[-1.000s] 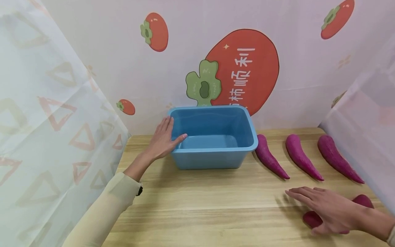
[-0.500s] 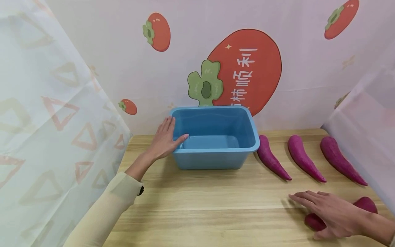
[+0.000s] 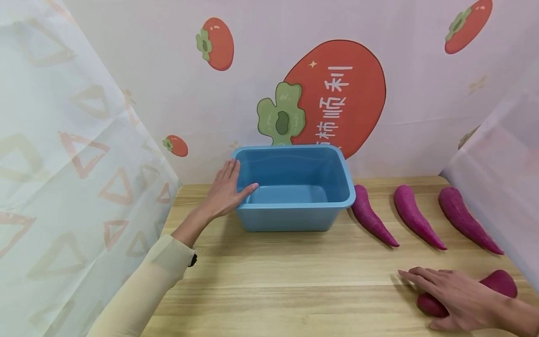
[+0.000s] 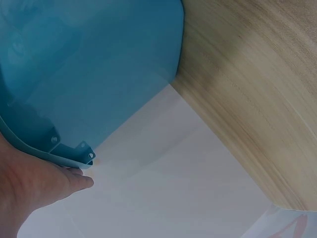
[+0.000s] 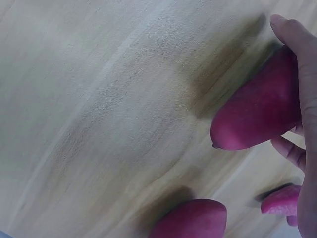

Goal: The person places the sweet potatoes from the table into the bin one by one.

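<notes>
My left hand (image 3: 224,192) rests over the left rim of a blue plastic bin (image 3: 290,219), fingers straight and thumb lying across to the inner side. The left wrist view shows those fingers along the rim and the bin's outer wall (image 4: 109,64). At the near right, my right hand (image 3: 461,299) covers a purple sweet potato (image 3: 431,305), its left end showing beneath my outstretched fingers. More purple (image 3: 500,283) shows beyond my wrist. In the right wrist view the sweet potato (image 5: 257,109) lies between thumb and fingers, the thumb tip apart from its skin.
Three more sweet potatoes lie in a row right of the bin: one beside its wall (image 3: 372,217), a middle one (image 3: 414,215) and one near the right side (image 3: 465,220). Printed cloth walls (image 3: 168,70) enclose the wooden table (image 3: 269,290) behind and on both sides.
My right hand has moved slightly nearer and to the right, lower over the sweet potato. The left hand and the bin stay together; the whole view has drifted a little.
</notes>
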The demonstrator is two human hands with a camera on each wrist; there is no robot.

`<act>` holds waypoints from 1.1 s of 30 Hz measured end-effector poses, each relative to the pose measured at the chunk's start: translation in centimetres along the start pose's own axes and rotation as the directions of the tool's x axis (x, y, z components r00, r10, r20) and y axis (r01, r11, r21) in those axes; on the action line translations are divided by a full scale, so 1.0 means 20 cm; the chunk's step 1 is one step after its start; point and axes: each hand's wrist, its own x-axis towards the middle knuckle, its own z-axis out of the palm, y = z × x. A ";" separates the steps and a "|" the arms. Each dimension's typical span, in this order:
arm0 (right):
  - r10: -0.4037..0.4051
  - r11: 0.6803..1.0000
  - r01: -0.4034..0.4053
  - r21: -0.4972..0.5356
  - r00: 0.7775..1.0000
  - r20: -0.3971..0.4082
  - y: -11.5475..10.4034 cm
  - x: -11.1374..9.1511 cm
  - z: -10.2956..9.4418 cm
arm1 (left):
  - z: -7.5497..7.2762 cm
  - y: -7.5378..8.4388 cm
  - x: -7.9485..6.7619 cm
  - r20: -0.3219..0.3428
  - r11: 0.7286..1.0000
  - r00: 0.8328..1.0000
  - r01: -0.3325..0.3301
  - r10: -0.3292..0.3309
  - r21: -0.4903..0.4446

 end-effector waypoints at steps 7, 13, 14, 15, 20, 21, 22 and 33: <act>-0.032 0.993 0.035 0.110 0.999 -0.024 0.02 -0.01 0.05 | 0.00 0.00 0.00 0.004 1.000 1.000 -0.001 0.001 0.002; -0.030 0.987 0.027 0.156 0.999 0.016 0.02 -0.01 0.04 | 0.00 0.00 0.00 0.006 1.000 1.000 0.000 0.000 0.001; -0.031 0.986 0.026 0.164 0.999 0.025 0.02 -0.01 0.03 | 0.00 0.00 0.00 0.007 1.000 1.000 0.000 0.000 0.002; -0.031 0.986 0.025 0.167 0.999 0.034 0.03 -0.01 0.03 | 0.00 0.00 0.00 0.007 1.000 1.000 0.002 -0.002 -0.001; -0.053 0.980 0.036 0.193 0.995 0.082 0.05 -0.01 0.02 | 0.00 0.00 0.00 0.010 1.000 1.000 0.002 -0.002 -0.001; -0.059 0.982 0.043 0.185 0.995 0.081 0.05 -0.01 0.02 | 0.00 0.00 0.00 0.009 1.000 1.000 0.002 -0.002 -0.004; -0.071 0.981 0.055 0.185 0.994 0.081 0.06 0.00 0.02 | 0.00 0.00 0.00 0.008 1.000 1.000 0.001 -0.001 -0.004; -0.179 0.969 0.199 0.148 0.975 -0.134 0.11 0.09 0.03 | 0.00 0.00 0.01 -0.002 1.000 1.000 -0.001 0.001 -0.014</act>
